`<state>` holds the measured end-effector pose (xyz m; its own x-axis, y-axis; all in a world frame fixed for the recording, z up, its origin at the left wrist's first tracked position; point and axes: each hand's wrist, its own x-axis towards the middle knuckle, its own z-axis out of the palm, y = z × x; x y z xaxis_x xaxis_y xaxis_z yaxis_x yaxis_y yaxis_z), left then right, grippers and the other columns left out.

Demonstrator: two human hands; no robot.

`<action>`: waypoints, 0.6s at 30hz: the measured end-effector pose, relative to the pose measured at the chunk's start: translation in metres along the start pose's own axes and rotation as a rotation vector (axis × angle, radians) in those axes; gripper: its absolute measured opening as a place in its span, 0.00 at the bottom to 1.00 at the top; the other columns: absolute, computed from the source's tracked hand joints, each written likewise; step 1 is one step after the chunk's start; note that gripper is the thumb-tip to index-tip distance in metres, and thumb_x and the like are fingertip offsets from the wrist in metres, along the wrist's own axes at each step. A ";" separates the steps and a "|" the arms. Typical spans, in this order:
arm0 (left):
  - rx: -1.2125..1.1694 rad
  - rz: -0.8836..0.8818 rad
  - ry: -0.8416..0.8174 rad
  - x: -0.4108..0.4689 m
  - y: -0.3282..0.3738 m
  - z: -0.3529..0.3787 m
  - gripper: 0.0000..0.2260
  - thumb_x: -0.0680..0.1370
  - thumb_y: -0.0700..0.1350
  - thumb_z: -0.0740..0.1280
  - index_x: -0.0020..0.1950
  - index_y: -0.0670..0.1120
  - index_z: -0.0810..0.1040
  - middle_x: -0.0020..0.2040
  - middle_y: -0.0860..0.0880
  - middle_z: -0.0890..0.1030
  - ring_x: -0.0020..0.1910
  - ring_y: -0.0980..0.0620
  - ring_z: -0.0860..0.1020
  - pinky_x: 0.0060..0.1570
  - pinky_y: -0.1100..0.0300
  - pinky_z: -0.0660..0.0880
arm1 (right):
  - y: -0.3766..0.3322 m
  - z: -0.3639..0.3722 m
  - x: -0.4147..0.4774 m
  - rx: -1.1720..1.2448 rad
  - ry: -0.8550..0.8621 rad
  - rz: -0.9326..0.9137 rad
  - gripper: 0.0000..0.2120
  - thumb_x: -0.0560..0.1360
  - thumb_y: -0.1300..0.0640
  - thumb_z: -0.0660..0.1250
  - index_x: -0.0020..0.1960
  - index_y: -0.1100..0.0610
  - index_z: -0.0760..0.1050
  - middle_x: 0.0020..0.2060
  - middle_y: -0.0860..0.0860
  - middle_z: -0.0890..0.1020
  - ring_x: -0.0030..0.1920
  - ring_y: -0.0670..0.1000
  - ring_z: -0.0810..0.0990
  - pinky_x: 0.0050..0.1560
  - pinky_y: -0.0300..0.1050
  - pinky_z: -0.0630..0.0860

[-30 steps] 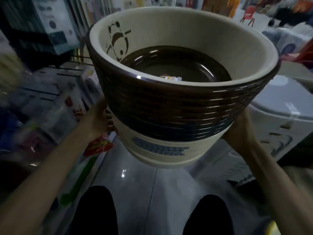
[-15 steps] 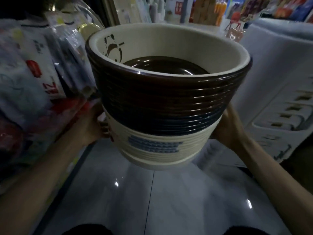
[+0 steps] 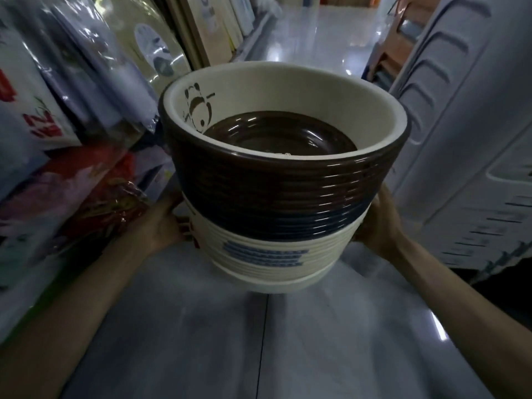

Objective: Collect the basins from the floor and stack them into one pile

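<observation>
Right now the pile of basins [image 3: 276, 203] hangs straight out in front of me, between my two hands and clear of the floor [image 3: 259, 341], which lies directly beneath the pile. My left hand [image 3: 161, 223] is cupped against the left side of the pile, fingers bent round the low cream band. My right hand [image 3: 380, 223] clasps the opposite side at about the same height, thumb up the wall, fingertips hidden behind the pile. Neither hand looks nearer than the other; the pile sits midway between them.

The pile's long axis runs from base to mouth and stands close to upright, mouth up, so I look down into the top basin, at its dark brown bottom [image 3: 282, 133] and the panda print [image 3: 198, 110] on the inner wall. Both hands hold low, under the dark stacked rims, so I judge most of the bulk rides above my grip and could tip if one side drops first.

What matters next, I think, is the straight drop from the pile's base to the floor: it should go down level, both hands together. Bagged goods [image 3: 72, 139] crowd close on the pile's left and white plastic panels [image 3: 460, 139] stand close on its right, leaving little room sideways. I see no loose basin on the floor below the pile.
</observation>
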<state>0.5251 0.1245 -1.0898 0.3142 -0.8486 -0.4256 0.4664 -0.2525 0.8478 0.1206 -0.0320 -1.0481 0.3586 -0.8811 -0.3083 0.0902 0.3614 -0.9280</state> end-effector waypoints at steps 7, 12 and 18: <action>0.044 -0.026 0.088 0.016 -0.046 -0.003 0.28 0.67 0.67 0.77 0.62 0.54 0.82 0.47 0.43 0.83 0.44 0.44 0.83 0.54 0.45 0.78 | 0.063 -0.011 0.033 0.038 0.019 0.003 0.26 0.82 0.33 0.55 0.48 0.53 0.81 0.41 0.62 0.70 0.36 0.57 0.75 0.36 0.46 0.72; 0.041 -0.041 0.045 0.010 -0.046 -0.004 0.27 0.74 0.67 0.72 0.67 0.53 0.81 0.59 0.39 0.84 0.51 0.41 0.85 0.56 0.43 0.79 | 0.072 -0.011 0.032 0.062 -0.143 -0.044 0.22 0.82 0.38 0.58 0.42 0.55 0.72 0.35 0.59 0.63 0.34 0.55 0.72 0.37 0.46 0.71; -0.200 -0.103 0.046 0.004 -0.058 -0.011 0.33 0.69 0.67 0.77 0.71 0.55 0.79 0.69 0.41 0.76 0.62 0.38 0.79 0.58 0.40 0.78 | 0.074 -0.004 0.021 0.114 -0.143 -0.092 0.18 0.83 0.45 0.58 0.46 0.54 0.78 0.39 0.48 0.80 0.39 0.48 0.79 0.38 0.42 0.76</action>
<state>0.5081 0.1410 -1.1442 0.2920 -0.8000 -0.5241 0.6509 -0.2354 0.7218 0.1311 -0.0245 -1.1244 0.4718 -0.8625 -0.1830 0.2300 0.3208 -0.9188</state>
